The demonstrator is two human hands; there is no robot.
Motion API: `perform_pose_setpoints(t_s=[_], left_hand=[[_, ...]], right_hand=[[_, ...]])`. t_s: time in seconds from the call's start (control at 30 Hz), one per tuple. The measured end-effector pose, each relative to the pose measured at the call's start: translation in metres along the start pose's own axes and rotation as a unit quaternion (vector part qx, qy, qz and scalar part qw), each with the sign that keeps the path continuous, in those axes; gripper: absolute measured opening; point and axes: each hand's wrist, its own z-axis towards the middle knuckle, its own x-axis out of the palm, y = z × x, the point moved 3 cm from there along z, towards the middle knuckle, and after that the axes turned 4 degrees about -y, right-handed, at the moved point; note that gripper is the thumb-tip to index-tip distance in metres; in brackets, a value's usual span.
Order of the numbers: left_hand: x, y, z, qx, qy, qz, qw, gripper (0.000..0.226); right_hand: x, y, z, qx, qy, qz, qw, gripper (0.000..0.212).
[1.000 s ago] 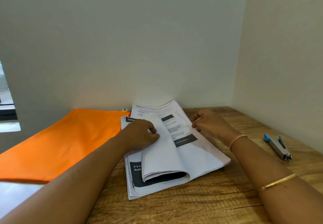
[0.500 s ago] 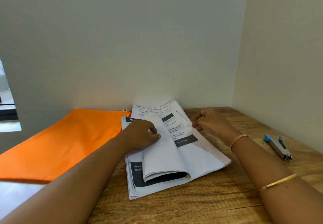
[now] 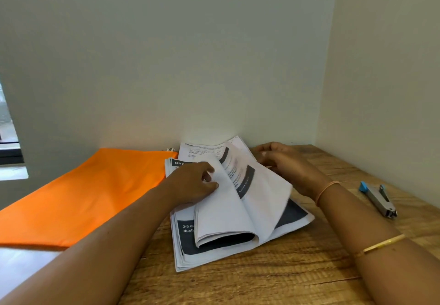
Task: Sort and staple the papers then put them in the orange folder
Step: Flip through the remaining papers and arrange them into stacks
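Two hands are at work on the stack of papers, which lies on the wooden bench near the corner of the walls. My left hand pins a bunch of folded-over sheets against the stack, fingers curled on the fold, its grip clenched on those pages. My right hand sits at the far right edge of the papers with one sheet lifted and blurred beside it; I cannot tell whether that grip is pinching the sheet or merely touching it. Just left of the stack lies the orange folder, flat, its near end over the bench edge. Well to the right, apart from everything, a stapler with a blue end rests on the bench.
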Motion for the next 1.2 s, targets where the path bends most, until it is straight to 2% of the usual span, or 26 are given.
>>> perform_pose_setpoints(t_s=[0.07,0.13,0.23,0.33,0.43,0.5,0.57,0.67,0.77,0.83,0.93,1.07,1.2], left_hand=[[0.000,0.000,0.000,0.001,-0.009,-0.039,0.999,0.078],[0.000,-0.001,0.000,0.015,-0.016,-0.056,0.998,0.090],[-0.003,-0.004,-0.001,0.040,-0.002,-0.048,0.998,0.087],[-0.002,-0.001,0.001,0.067,0.051,0.068,0.994,0.057],[0.001,0.006,0.005,0.050,0.057,0.083,0.994,0.046],[0.000,0.009,0.007,0.029,0.052,0.059,0.996,0.045],[0.000,0.011,0.010,0.010,0.046,0.021,0.999,0.044],[0.001,0.015,0.011,-0.017,0.039,-0.008,0.999,0.041],[-0.002,0.013,0.009,-0.030,0.033,-0.012,0.999,0.047],[-0.003,0.009,0.007,-0.038,0.032,-0.021,0.999,0.043],[-0.003,0.002,0.004,-0.043,0.035,-0.036,0.998,0.031],[-0.001,-0.001,0.003,-0.031,0.036,-0.006,0.999,0.027],[-0.003,-0.004,0.001,-0.024,0.029,0.002,0.999,0.025]], right_hand=[[0.007,0.005,-0.007,-0.011,0.072,0.067,0.995,0.024],[0.015,0.009,-0.015,-0.019,0.142,0.089,0.986,0.027],[0.028,0.008,-0.021,-0.008,0.226,0.054,0.973,0.033],[0.035,0.004,-0.021,-0.006,0.250,-0.006,0.968,0.042],[0.032,0.006,-0.017,-0.017,0.187,-0.006,0.982,0.036],[0.023,0.007,-0.011,-0.047,0.084,-0.103,0.990,0.027],[0.011,0.003,-0.002,-0.070,-0.004,-0.233,0.970,0.028],[-0.001,-0.004,0.005,-0.059,-0.059,-0.260,0.962,0.028],[-0.004,-0.006,0.005,-0.042,-0.065,-0.248,0.966,0.018],[-0.003,-0.007,0.006,-0.037,-0.060,-0.256,0.964,0.016],[-0.003,-0.008,0.007,-0.036,-0.060,-0.265,0.962,0.016],[-0.003,-0.004,0.005,-0.053,-0.068,-0.272,0.958,0.014],[-0.001,0.000,0.003,-0.073,-0.059,-0.304,0.948,0.021]])
